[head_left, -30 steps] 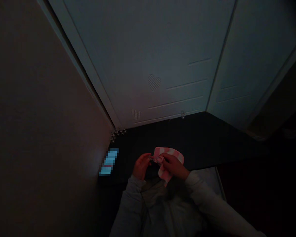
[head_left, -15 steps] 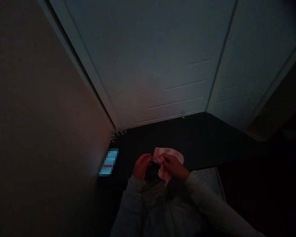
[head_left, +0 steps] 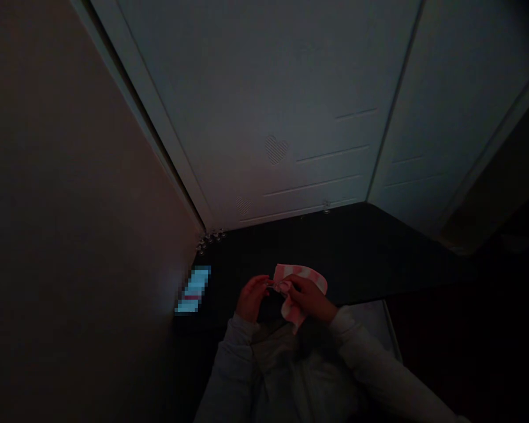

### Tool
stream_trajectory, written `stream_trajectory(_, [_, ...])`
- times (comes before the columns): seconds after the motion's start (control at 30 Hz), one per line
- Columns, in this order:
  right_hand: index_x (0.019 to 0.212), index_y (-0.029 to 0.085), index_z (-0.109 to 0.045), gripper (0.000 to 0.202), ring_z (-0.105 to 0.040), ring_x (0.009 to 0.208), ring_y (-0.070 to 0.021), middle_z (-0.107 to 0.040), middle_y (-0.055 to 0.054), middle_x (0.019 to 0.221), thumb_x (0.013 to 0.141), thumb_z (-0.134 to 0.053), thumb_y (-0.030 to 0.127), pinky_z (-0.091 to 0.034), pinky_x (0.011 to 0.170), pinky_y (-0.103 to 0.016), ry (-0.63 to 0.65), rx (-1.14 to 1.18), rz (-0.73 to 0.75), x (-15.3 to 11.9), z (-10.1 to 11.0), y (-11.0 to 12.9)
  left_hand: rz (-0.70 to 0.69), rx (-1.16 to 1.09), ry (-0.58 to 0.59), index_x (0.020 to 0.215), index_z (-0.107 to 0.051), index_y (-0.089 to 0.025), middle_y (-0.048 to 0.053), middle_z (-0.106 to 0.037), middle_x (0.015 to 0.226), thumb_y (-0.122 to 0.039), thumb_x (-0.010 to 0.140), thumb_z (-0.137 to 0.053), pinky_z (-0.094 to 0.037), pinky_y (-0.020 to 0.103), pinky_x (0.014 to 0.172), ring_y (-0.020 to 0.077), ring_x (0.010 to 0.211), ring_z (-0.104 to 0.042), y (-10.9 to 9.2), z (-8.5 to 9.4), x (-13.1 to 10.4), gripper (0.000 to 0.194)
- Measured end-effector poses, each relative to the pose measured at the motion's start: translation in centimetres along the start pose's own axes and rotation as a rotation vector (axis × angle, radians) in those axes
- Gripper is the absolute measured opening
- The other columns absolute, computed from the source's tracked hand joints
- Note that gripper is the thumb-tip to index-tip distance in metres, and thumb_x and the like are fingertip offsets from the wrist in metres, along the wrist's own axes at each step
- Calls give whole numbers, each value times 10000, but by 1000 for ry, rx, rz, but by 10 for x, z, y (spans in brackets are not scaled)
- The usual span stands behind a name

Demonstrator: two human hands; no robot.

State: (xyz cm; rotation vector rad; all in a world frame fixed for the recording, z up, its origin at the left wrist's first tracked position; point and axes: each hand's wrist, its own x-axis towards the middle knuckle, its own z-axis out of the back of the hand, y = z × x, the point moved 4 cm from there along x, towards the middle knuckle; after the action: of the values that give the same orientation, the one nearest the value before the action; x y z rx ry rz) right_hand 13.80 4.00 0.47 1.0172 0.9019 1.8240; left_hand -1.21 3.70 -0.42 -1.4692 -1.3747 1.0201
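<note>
A pink and white patterned cloth (head_left: 302,273) is bunched at its middle, with one part spread behind my fingers and another hanging toward me. My right hand (head_left: 307,295) pinches the gathered middle of it. Just left of the cloth, my left hand (head_left: 252,296) has its fingers bent together around a small thin light item that reaches to the gather; the dim light hides what it is.
On the black tabletop (head_left: 335,247), a lit phone with a blurred screen (head_left: 194,291) lies at the left. Small shiny objects (head_left: 209,238) cluster in the back left corner, and another (head_left: 327,207) stands by the white panel (head_left: 264,88).
Both hands and the cloth keep almost the same pose. The picture is a little darker, and the view has shifted very slightly.
</note>
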Motion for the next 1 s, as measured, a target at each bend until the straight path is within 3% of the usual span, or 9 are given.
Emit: stream_trajectory(1.0, [849,152,-579,243,-531,696,-149,-602,-38,769,759,-397,286,-398,624,-253,-1,31,-35,-1,-1,4,-7,-10,-20,869,-572,-129,76,-619,814,-231,638,-574,-391,244,600,150,725,-552,0,2,-2,253])
